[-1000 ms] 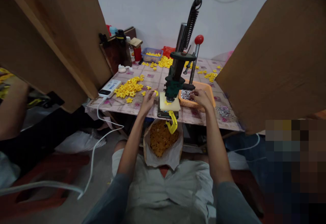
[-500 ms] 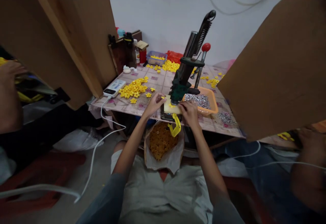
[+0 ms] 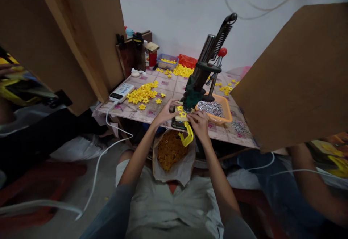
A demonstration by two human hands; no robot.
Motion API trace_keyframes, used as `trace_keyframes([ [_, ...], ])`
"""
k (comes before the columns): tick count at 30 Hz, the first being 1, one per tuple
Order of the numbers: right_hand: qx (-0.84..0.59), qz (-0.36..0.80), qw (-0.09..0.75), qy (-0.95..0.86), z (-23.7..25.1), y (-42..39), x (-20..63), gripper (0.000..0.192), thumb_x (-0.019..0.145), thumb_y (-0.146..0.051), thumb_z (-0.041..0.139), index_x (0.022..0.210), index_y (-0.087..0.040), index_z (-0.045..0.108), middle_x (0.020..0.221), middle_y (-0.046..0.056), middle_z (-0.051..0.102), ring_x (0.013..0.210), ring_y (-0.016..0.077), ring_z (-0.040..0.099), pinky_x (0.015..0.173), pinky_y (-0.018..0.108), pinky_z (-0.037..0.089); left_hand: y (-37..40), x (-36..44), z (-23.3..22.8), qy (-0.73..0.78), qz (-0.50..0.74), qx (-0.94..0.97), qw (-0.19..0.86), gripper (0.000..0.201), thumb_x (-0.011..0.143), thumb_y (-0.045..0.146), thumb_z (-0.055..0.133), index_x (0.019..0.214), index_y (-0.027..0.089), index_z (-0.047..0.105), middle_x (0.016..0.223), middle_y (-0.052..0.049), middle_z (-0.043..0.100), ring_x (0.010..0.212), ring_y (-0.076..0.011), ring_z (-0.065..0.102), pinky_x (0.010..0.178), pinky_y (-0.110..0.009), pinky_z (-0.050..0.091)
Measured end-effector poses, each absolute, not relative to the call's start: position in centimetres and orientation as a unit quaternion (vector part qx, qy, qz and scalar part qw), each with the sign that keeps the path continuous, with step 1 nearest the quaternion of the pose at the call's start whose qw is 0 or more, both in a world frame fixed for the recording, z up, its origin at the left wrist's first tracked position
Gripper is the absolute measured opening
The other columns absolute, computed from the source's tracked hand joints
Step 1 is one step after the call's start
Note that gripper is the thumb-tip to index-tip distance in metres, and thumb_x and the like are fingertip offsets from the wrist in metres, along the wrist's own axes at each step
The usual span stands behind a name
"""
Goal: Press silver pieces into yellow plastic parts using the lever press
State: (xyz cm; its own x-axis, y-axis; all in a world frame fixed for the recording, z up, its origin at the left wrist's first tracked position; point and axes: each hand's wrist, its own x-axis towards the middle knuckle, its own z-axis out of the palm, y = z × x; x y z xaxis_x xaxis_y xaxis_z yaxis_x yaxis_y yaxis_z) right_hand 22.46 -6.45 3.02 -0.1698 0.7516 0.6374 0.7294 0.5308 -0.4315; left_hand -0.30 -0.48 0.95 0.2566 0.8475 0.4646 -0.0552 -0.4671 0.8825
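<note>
Off the orange plastic basket [image 3: 229,110], right hand [image 3: 200,123] joins left hand [image 3: 165,113] at mid-frame yellow plastic flowers [image 3: 182,114]; fingers bent; pinch, I can't tell.

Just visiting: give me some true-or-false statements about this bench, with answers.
1. The left hand and right hand are at the pale flat block under the dark green metal press. True.
2. The right hand grips the round red lever knob. False: that hand is at the block.
3. The orange plastic basket holds small silvery pieces. True.
4. The blue plastic basket holds silvery pieces. False: that basket holds yellow ones.
5. The pale open bag is below the patterned tabletop. True.
</note>
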Motion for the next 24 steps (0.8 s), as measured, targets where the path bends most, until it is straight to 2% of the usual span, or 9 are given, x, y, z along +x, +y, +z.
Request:
trace_keyframes([
  [4,-0.471,0.042,0.461,-0.751,3.2,-6.9,22.4,0.03,0.107,-0.045,0.063,0.101,-0.028,0.088,0.088,0.007,0.069,0.089,0.027,0.063,0.083,0.044,0.053,-0.7,-0.4,1.1,0.282,0.507,0.684,0.443,0.08,0.087,0.046,0.089,0.152,0.019,0.053,0.131,-0.014,0.077,0.133,-0.0286,0.07,0.12,-0.043,0.049],
  [7,-0.46,0.024,0.457,-0.761,3.5,-6.6,22.3,0.032,0.108,-0.045,0.063,0.104,-0.027,0.088,0.085,0.008,0.067,0.084,0.0259,0.062,0.08,0.042,0.053,-1.1,-0.5,1.3,0.269,0.492,0.692,0.455,0.083,0.083,0.044,0.092,0.153,0.019,0.054,0.128,-0.012,0.078,0.133,-0.0288,0.07,0.122,-0.042,0.047],
  [14,-0.435,-0.028,0.326,-0.839,4.9,-6.7,22.3,0.039,0.114,-0.043,0.052,0.128,-0.029,0.085,0.093,0.01,0.072,0.094,0.0277,0.067,0.089,0.043,0.052,-1.0,-0.5,1.2,0.247,0.488,0.699,0.461,0.082,0.083,0.042,0.093,0.153,0.02,0.057,0.123,-0.011,0.078,0.125,-0.0267,0.073,0.118,-0.04,0.052],
  [19,-0.427,-0.068,0.268,-0.861,6.1,-7.6,22.1,0.04,0.112,-0.044,0.05,0.126,-0.029,0.085,0.098,0.013,0.073,0.098,0.0301,0.065,0.095,0.048,0.05,-0.8,-0.6,0.9,0.245,0.491,0.705,0.449,0.08,0.084,0.042,0.092,0.153,0.021,0.058,0.126,-0.011,0.078,0.128,-0.0266,0.072,0.119,-0.039,0.051],
  [21,-0.431,-0.087,0.309,-0.844,7.1,-7.2,22.5,0.042,0.111,-0.047,0.049,0.124,-0.028,0.085,0.095,0.013,0.07,0.098,0.0313,0.065,0.097,0.051,0.051,-0.8,-0.6,0.9,0.251,0.492,0.699,0.454,0.081,0.084,0.043,0.092,0.153,0.02,0.058,0.128,-0.012,0.078,0.129,-0.0273,0.072,0.117,-0.039,0.053],
  [24,-0.483,-0.138,0.483,-0.717,11.1,-4.1,24.1,0.058,0.115,-0.053,0.03,0.13,-0.028,0.08,0.111,0.016,0.068,0.115,0.036,0.064,0.106,0.059,0.049,-0.8,-0.4,1.0,0.264,0.495,0.688,0.46,0.083,0.082,0.045,0.092,0.154,0.018,0.058,0.128,-0.013,0.079,0.131,-0.0288,0.072,0.115,-0.04,0.054],
])
